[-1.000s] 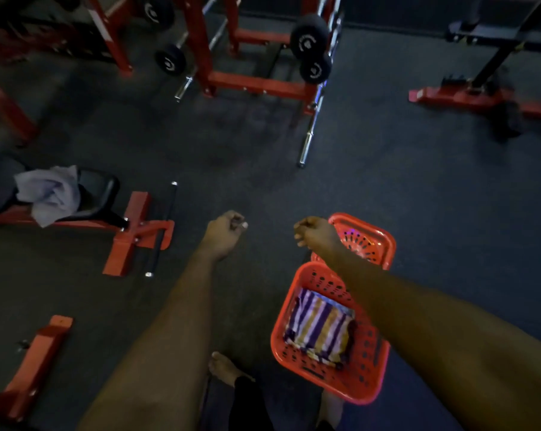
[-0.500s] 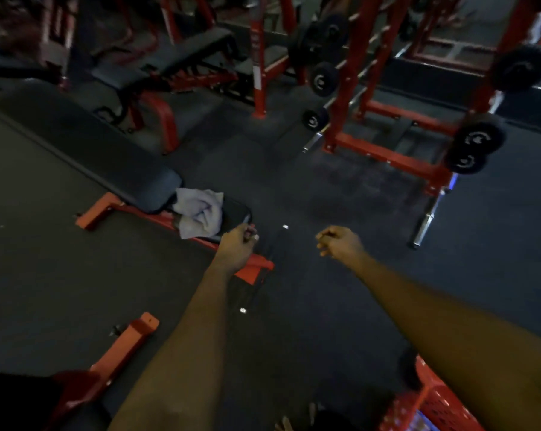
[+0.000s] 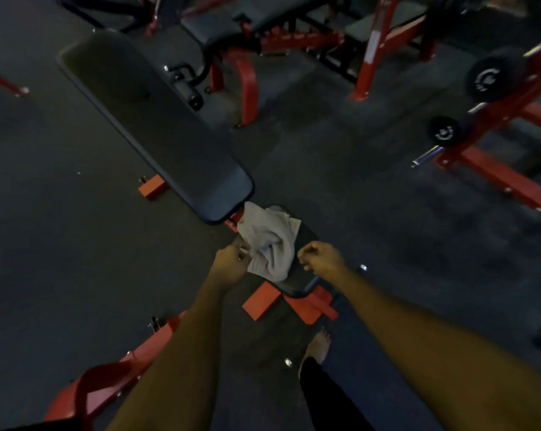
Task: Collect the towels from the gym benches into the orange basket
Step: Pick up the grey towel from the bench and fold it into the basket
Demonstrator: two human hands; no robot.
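A grey towel (image 3: 270, 244) is lying crumpled on the small black seat pad (image 3: 300, 275) of a red-framed bench (image 3: 306, 304), right at the gap where the seat is meeting the long black back pad (image 3: 157, 132). This surface is carrying nothing but the towel.

The left hand (image 3: 230, 264) is reaching in at the towel's left edge, its fingers (image 3: 242, 248) curling closed and touching the cloth; in this dim, blurred view they seem to be pinching a fold, though the grip itself is hard to make out. The right hand (image 3: 320, 256) is hovering just beside the towel's right side over the seat pad, fingers curled in a loose fist and holding nothing, not touching the cloth.

Both bare forearms are stretching up from the bottom of the frame. 1 bare foot (image 3: 318, 345) is standing on the dark floor (image 3: 61, 259) just below the bench's red base.

Behind, another bench (image 3: 231, 20) and a red rack (image 3: 496, 126) with 2 black weight plates (image 3: 488, 79) are standing well apart from the towel. The basket is lying outside the view.
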